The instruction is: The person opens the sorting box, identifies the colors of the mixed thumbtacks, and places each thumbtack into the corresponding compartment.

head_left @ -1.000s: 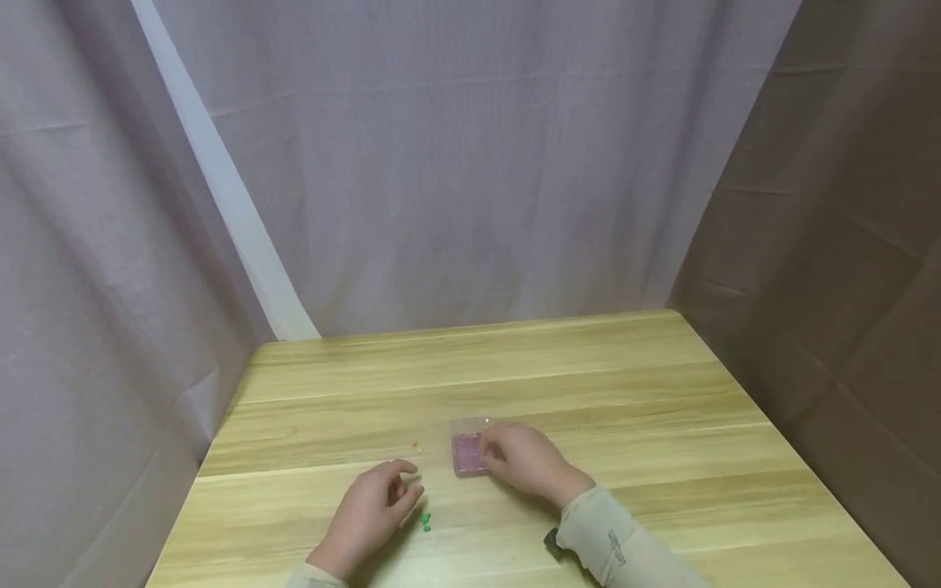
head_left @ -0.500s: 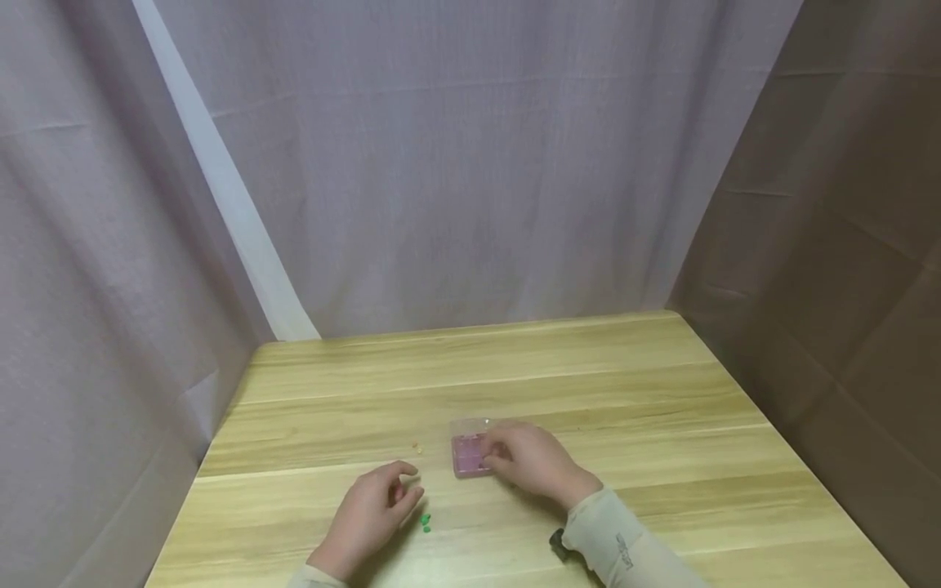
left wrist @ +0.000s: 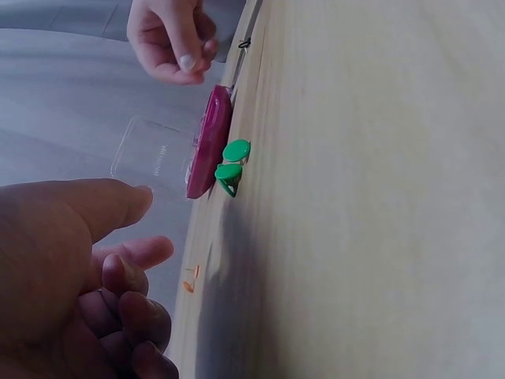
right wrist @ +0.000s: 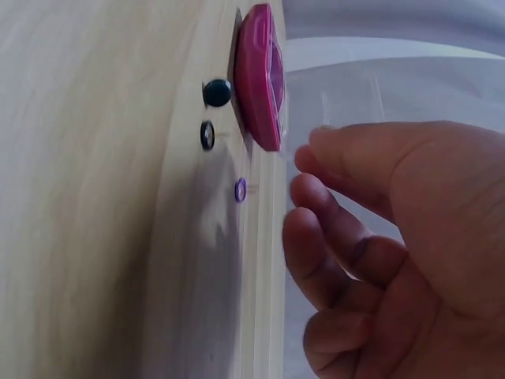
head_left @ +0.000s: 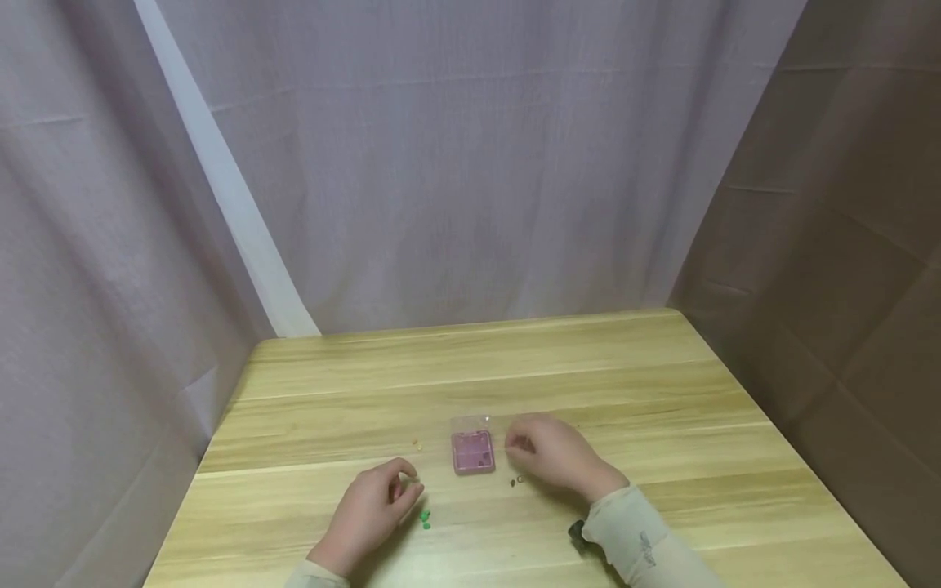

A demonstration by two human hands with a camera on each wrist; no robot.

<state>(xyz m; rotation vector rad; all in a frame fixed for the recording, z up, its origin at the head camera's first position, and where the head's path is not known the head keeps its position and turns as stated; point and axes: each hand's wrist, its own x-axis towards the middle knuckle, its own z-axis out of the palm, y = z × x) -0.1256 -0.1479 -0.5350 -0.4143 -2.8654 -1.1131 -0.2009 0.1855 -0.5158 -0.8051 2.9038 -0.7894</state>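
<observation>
The pink compartment case (head_left: 474,453) sits on the wooden table (head_left: 588,359) between the two hands, its clear lid (head_left: 470,423) laid back toward the far side. Half a second ago the right hand (head_left: 559,456) covered the case's right side; now it is drawn off to the right, just beside the case and not touching it. That uncovers small dark specks (head_left: 482,461) in the near right part, so a piece was perhaps just let go there. The right thumb and forefinger are nearly together; I see nothing between them. Near that hand lie a dark disc (right wrist: 217,93), a black ring (right wrist: 207,136) and a purple ring (right wrist: 241,189). The left hand (head_left: 371,506) looks unmoved, thumb and forefinger apart, holding nothing; green disc-topped pieces (left wrist: 235,151) lie just right of it, small orange pieces (left wrist: 191,279) beyond its fingertips.
</observation>
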